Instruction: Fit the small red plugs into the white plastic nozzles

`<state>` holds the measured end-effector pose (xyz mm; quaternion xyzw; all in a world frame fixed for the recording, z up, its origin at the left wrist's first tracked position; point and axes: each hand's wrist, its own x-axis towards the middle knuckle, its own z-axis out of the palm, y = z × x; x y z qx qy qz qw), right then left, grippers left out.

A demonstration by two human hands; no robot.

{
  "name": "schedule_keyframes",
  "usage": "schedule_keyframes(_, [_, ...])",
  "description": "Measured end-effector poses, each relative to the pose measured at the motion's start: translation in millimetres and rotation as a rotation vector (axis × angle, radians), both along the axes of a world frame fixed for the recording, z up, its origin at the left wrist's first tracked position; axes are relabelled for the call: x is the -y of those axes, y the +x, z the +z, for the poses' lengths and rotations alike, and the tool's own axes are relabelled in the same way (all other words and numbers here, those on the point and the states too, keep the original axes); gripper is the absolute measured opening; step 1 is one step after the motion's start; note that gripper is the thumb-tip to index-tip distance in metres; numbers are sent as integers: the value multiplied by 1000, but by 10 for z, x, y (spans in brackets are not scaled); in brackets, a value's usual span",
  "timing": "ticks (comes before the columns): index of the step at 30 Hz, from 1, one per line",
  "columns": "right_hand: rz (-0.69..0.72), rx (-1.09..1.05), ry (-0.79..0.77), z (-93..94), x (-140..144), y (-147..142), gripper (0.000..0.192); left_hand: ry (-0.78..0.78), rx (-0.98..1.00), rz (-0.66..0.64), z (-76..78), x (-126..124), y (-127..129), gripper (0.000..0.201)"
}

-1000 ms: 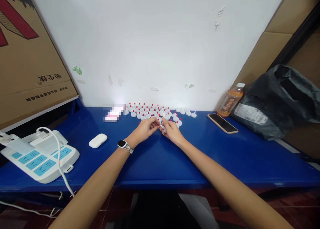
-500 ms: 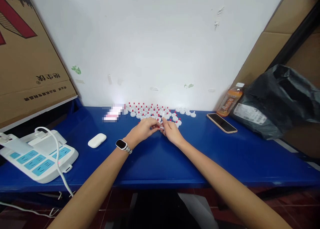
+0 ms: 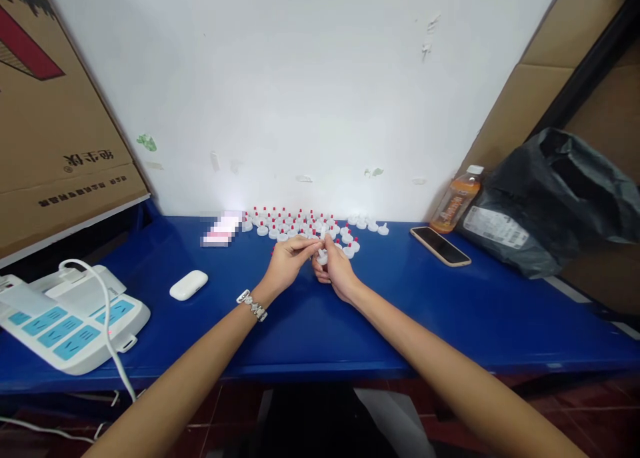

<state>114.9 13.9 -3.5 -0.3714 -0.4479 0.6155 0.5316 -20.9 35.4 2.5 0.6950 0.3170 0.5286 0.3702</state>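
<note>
My right hand (image 3: pixel 341 271) is closed around a white plastic nozzle cap (image 3: pixel 323 259), whose wide round base shows below the thumb. My left hand (image 3: pixel 286 266) meets it from the other side, thumb and forefinger pinched together near the cap's spout. What lies between those left fingertips is too small to make out. Just behind both hands stand several red-tipped nozzle caps (image 3: pixel 263 229), upright in loose rows. To their right is a small group of white caps (image 3: pixel 383 229) without red tips.
On the blue table (image 3: pixel 320 331) are a white earphone case (image 3: pixel 189 285) and a power strip (image 3: pixel 75 331) with a cable at left. A phone (image 3: pixel 440 246), an orange drink bottle (image 3: pixel 456 201) and a black plastic bag (image 3: pixel 545 205) lie right. A white wall (image 3: pixel 320 98) rises behind.
My left wrist has turned, so the watch face no longer shows and its band does. The cap in my right hand now shows its base more plainly. The view has shifted slightly.
</note>
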Motion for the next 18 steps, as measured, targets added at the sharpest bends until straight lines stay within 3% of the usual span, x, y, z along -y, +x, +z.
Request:
schedule_keyframes(7, [16,-46,37,-14,20,-63,52,-155,150,58,-62,-37,66,39])
schedule_keyframes(15, [-106,-63,-5,-58,-26,-81,57,89,-94,132,42,51,56,40])
schedule_keyframes(18, [-115,-48,-6,-43,-41,-75,57,65,-111,70,27,38,57,35])
